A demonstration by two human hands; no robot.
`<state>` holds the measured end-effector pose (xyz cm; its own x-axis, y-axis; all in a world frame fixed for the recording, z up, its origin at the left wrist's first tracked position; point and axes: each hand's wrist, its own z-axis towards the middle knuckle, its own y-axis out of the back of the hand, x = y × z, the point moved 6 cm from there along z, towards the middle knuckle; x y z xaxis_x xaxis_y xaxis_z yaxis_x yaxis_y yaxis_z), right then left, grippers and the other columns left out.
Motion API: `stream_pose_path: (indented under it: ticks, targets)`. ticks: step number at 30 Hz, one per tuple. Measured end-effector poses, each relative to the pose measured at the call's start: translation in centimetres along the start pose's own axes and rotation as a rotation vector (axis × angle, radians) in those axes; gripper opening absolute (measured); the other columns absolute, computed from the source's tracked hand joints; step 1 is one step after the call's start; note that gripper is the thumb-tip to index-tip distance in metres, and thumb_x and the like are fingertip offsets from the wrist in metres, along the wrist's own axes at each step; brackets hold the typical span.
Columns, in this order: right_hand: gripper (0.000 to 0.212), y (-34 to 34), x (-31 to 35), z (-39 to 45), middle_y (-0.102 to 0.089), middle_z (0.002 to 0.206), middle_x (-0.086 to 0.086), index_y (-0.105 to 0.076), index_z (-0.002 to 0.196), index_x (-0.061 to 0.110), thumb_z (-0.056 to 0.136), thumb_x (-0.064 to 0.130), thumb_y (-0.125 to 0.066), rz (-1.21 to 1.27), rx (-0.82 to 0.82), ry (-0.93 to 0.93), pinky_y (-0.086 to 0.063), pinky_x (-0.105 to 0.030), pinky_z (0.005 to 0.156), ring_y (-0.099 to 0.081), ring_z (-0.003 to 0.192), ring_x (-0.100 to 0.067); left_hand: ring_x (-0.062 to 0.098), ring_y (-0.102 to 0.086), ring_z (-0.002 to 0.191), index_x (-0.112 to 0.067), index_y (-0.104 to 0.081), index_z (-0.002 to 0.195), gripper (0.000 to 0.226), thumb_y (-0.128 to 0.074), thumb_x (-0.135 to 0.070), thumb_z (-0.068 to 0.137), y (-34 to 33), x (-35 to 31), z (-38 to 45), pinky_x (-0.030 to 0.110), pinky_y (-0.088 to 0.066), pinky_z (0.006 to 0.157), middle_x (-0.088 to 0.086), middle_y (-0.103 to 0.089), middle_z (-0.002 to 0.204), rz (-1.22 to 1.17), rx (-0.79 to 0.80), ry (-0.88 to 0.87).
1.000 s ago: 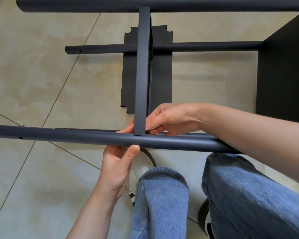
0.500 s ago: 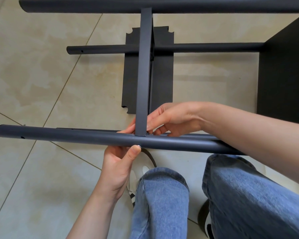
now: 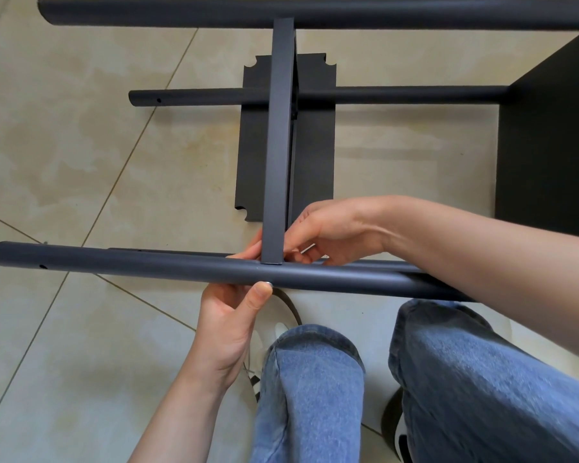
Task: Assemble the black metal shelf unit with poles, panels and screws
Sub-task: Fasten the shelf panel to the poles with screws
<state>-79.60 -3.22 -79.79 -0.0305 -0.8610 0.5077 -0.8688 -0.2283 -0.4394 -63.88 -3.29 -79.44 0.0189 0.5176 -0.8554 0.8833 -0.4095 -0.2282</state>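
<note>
Near black round metal pole [image 3: 147, 266], long axis running left to right. Upright black flat metal panel [image 3: 279, 145] meeting the pole's far side at right angles. Left hand [image 3: 228, 315] on the pole's near side, thumb pressing a small silver screw [image 3: 267, 283] (barely visible) directly opposite the panel's end. Right hand [image 3: 331, 232] beyond the pole, fingers pinching the panel's end; nearer the joint.

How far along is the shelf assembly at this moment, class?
Done: the end panel at the right already carries the poles. In hand: the left hand grips the nearest pole from below while the right hand works at its joint with the middle panel, seen edge-on. Left: a loose panel lies on the floor, and the poles' left ends are bare.
</note>
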Motion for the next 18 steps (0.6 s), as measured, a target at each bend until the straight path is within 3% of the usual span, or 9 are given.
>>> stream_pose_path:
  ticks: [4,12,15,18]
  targets:
    - [0.043,-0.09,0.01,-0.11,-0.051,0.06,0.001,-0.064,0.05,0.019,0.092,0.015,-0.06,-0.032,-0.014,-0.02,-0.043,-0.03,0.074,-0.05,0.062,-0.012,0.036,-0.054,0.132,-0.013,-0.059,0.136,0.079,-0.088,-0.047,0.071,-0.01,-0.16,-0.03,0.051,-0.037,0.116,0.018,-0.063,0.135,0.004,0.004,-0.015]
    - [0.042,0.14,0.14,-0.64,-0.061,0.06,0.004,-0.072,0.056,0.021,0.094,0.01,-0.06,-0.053,-0.007,0.143,-0.047,-0.025,0.07,-0.053,0.062,-0.009,0.026,-0.06,0.126,-0.029,-0.071,0.125,0.063,-0.089,-0.05,0.068,-0.36,-0.56,-0.03,0.036,-0.046,0.108,0.007,-0.069,0.128,-0.012,0.005,-0.015]
    - [0.042,0.04,0.16,-0.55,-0.061,0.059,0.004,-0.073,0.056,0.021,0.095,0.011,-0.059,-0.042,0.001,0.133,-0.047,-0.025,0.07,-0.054,0.06,-0.008,0.023,-0.061,0.125,-0.033,-0.071,0.123,0.06,-0.089,-0.05,0.069,-0.51,-0.72,-0.05,0.03,-0.048,0.103,0.004,-0.07,0.128,-0.022,0.009,-0.012]
    - [0.039,0.11,0.3,-0.54,-0.062,0.061,0.002,-0.074,0.06,0.019,0.095,0.01,-0.06,-0.031,-0.009,0.105,-0.049,-0.026,0.07,-0.056,0.061,-0.009,0.026,-0.06,0.127,-0.029,-0.07,0.127,0.062,-0.088,-0.048,0.071,-0.54,-0.76,-0.04,0.032,-0.047,0.105,0.008,-0.068,0.13,-0.039,0.012,-0.011]
